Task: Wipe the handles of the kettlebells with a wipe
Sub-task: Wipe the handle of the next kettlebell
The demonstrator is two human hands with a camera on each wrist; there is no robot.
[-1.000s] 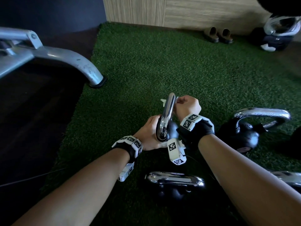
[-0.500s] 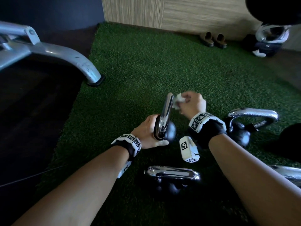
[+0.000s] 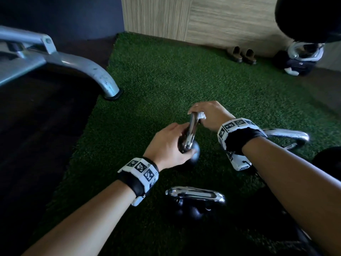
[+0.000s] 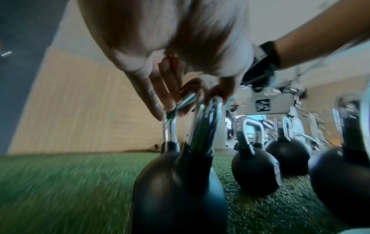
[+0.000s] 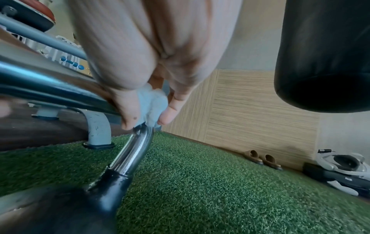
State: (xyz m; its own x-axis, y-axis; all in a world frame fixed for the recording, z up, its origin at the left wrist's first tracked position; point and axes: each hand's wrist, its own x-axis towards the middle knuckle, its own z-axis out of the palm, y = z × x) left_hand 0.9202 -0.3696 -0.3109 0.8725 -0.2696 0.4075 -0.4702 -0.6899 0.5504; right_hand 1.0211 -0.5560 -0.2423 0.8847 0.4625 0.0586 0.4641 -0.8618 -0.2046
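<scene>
A black kettlebell [image 3: 194, 156] stands on the green turf with its chrome handle [image 3: 191, 132] edge-on to me. My left hand [image 3: 171, 143] grips the near end of that handle, thumb down by the ball; the left wrist view shows its fingers [image 4: 160, 101] over the top bar [image 4: 186, 101]. My right hand [image 3: 204, 112] is curled over the far top end, pinching a white wipe [image 3: 201, 115] against the metal. In the right wrist view the wipe [image 5: 153, 101] sits between thumb and finger on the handle's bend [image 5: 136, 147].
Another kettlebell [image 3: 195, 196] stands just in front of me and one [image 3: 287, 134] to the right; several [image 4: 254, 167] show in the left wrist view. A grey bench leg [image 3: 103, 78] lands left, slippers [image 3: 241, 54] lie by the far wall, and a black punching bag [image 5: 324, 55] hangs right.
My right hand has carried the wipe from the handle's right side up over its far top end. My left hand has kept its hold on the near end.
</scene>
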